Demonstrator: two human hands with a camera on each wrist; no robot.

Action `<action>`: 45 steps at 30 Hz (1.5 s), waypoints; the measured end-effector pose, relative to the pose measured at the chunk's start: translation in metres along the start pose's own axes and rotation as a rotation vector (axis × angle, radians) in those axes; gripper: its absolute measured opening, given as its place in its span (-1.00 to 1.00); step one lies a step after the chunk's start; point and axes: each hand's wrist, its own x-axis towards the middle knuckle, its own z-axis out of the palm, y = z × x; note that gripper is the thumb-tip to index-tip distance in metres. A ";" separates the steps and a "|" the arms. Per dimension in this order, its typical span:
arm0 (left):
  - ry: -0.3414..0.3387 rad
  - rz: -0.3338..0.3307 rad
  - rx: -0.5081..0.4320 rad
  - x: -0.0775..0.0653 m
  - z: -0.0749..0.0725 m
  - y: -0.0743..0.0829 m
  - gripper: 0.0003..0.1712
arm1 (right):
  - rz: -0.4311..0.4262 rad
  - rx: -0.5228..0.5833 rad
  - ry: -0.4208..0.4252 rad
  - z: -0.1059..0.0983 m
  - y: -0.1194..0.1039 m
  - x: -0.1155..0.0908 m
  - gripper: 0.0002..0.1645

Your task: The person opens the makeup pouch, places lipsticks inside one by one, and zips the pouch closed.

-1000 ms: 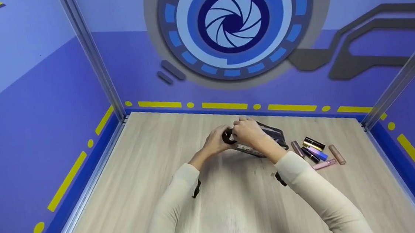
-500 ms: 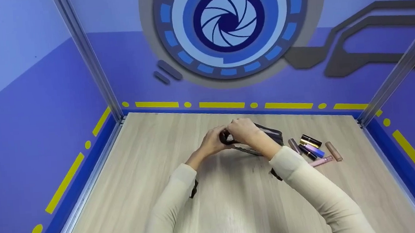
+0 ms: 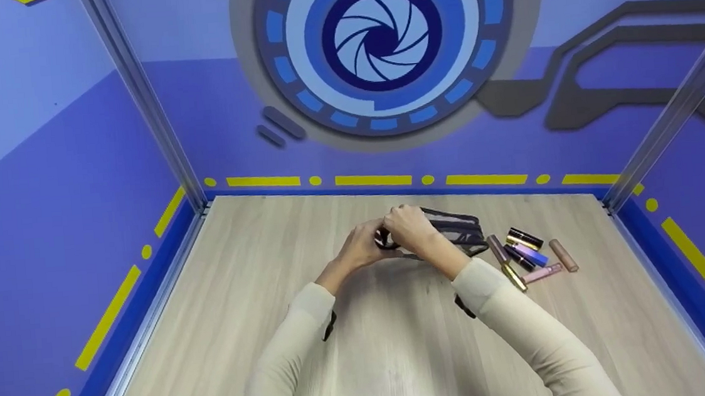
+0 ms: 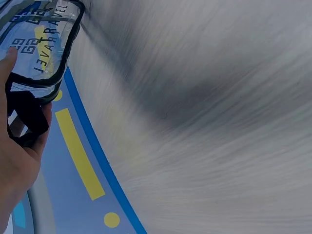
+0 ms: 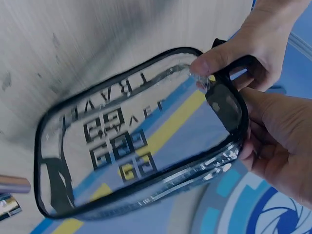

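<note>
A clear travel pouch (image 5: pixel 122 145) with black trim and black lettering is held by both hands above the table in the right wrist view. Through its see-through sides the wall pattern shows. My left hand (image 3: pixel 359 246) grips the end with the black strap (image 4: pixel 30 114), its thumb pressing on the clear side. At that same end, my right hand (image 3: pixel 410 228) pinches the black edge with curled fingers; the exact spot under its fingertips is hidden. In the head view the hands cover the pouch's left end.
Right of the pouch lie several cosmetic tubes: a black and gold one (image 3: pixel 525 238), a purple-blue one (image 3: pixel 530 254), a pink one (image 3: pixel 542 272), a gold one (image 3: pixel 513 277) and a brown one (image 3: pixel 563 255). Blue walls (image 3: pixel 79 244) enclose the table (image 3: pixel 256 256).
The head view has shifted slightly. My right forearm has moved a little left, uncovering the gold tube. More of the pouch's right end shows, and both hands keep their hold.
</note>
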 end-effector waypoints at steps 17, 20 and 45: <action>-0.007 -0.104 0.006 -0.007 0.002 -0.022 -0.41 | 0.352 0.631 0.216 0.014 0.009 -0.007 -0.82; -0.019 -0.143 -0.010 -0.010 0.001 -0.027 -0.39 | 0.431 0.791 0.209 0.013 0.014 -0.008 -0.86; -0.089 -0.151 -0.116 -0.021 0.006 -0.040 -0.09 | 0.353 0.960 0.105 0.059 0.001 -0.023 -0.93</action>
